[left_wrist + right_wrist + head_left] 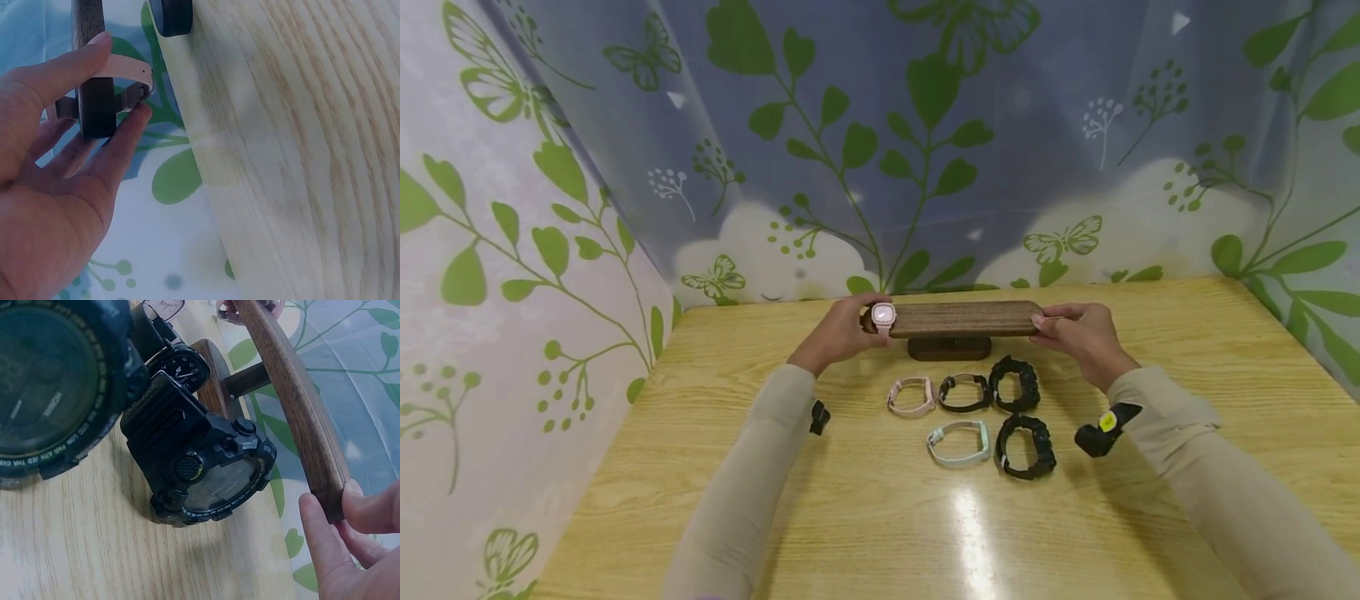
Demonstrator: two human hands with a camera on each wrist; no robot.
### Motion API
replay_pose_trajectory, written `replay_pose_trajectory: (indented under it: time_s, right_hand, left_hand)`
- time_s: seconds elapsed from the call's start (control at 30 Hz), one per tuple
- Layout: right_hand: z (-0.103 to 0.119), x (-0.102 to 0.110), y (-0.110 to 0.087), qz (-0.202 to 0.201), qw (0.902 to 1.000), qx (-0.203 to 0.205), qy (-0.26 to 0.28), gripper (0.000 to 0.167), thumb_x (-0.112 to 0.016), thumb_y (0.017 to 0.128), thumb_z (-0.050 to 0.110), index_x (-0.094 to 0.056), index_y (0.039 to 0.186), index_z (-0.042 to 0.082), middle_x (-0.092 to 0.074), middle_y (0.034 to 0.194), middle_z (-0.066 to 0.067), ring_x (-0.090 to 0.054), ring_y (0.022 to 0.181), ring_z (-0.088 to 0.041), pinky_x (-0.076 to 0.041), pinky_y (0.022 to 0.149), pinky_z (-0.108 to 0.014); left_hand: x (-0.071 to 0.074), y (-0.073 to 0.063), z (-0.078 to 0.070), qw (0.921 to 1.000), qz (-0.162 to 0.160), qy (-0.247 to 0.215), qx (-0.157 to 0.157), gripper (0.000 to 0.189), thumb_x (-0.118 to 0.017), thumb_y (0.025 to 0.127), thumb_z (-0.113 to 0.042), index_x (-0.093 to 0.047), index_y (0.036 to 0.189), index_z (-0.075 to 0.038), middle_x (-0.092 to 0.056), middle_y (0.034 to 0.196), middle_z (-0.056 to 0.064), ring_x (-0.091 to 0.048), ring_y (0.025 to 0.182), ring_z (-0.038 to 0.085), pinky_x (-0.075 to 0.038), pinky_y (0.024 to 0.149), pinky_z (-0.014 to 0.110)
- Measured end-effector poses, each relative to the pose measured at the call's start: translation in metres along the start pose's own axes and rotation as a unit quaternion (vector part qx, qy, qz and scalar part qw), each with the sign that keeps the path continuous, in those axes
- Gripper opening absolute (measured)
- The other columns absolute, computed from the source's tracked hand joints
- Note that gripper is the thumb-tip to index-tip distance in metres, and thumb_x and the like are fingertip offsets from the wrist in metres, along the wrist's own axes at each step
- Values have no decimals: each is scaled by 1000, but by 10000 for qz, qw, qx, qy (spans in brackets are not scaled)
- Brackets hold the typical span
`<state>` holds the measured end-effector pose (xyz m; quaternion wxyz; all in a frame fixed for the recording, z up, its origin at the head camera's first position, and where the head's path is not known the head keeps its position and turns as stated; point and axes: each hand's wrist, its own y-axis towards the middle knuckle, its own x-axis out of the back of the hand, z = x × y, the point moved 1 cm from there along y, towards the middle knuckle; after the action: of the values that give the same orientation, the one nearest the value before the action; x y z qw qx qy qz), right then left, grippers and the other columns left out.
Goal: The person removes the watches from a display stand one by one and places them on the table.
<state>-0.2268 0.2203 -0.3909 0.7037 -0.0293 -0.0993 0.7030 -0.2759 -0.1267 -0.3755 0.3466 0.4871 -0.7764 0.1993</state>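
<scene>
A dark wooden watch stand (966, 318) with a long bar on a base stands near the table's back edge. Looped around its left end is a pink watch (883, 315), its square face towards me. My left hand (842, 330) holds this watch, thumb on the pale strap (128, 67) and fingertips by the buckle in the left wrist view. The bar's right end is pinched between thumb and fingers of my right hand (1084, 335). In front of the stand sit a pink watch (930, 394), a slim black watch (985, 392) and a chunky black watch (1032, 387).
Nearer me are a mint watch (984, 440) and another chunky black watch (1043, 450). The wooden table (865, 525) meets a curtain (1000, 192) with a leaf pattern right behind the stand. More patterned cloth (512, 250) hangs on the left.
</scene>
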Motion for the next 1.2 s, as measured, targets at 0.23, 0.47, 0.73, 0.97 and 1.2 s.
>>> replay_pose_trajectory:
  time_s: [0.23,0.47,0.73,0.97,1.2]
  right_hand:
    - [0,0,0,-25,10000,-30,23,52,-57,104,8,-39,148,-13,-43,141,-29,-70,85,0,-54,99,-31]
    - [0,0,-1,-6,10000,-27,39,51,-57,104,8,-39,147,-14,-44,139,-28,-70,84,-1,-54,99,-31]
    - [1,-1,-2,-34,10000,-41,-38,51,-57,104,10,-40,146,-14,-45,139,-27,-69,83,0,-53,99,-32]
    - [1,-1,-2,-15,10000,-4,-37,52,-57,104,9,-38,147,-15,-43,140,-29,-69,83,1,-54,97,-30]
    - [1,-1,-1,-6,10000,15,-75,52,-58,104,10,-39,146,-14,-43,140,-28,-69,84,1,-55,96,-28]
  left_hand:
    - [5,-7,6,9991,-18,-383,155,68,-82,88,-9,-51,148,-5,-58,135,14,-67,102,26,-58,83,39]
    - [14,-20,13,9994,-256,191,160,62,-81,89,-12,-54,144,-4,-59,136,14,-66,110,34,-59,90,41]
    - [21,-47,9,9924,-386,1166,-62,50,-86,85,-21,-66,129,-7,-70,116,8,-71,96,27,-59,83,42]
    - [17,-73,-2,9772,-196,2098,-269,45,-88,82,-27,-72,118,-4,-71,98,6,-60,79,17,-53,70,37]
    - [9,-88,-12,9725,250,2314,-103,37,-86,82,-21,-73,111,-2,-65,88,2,-54,67,14,-49,62,32]
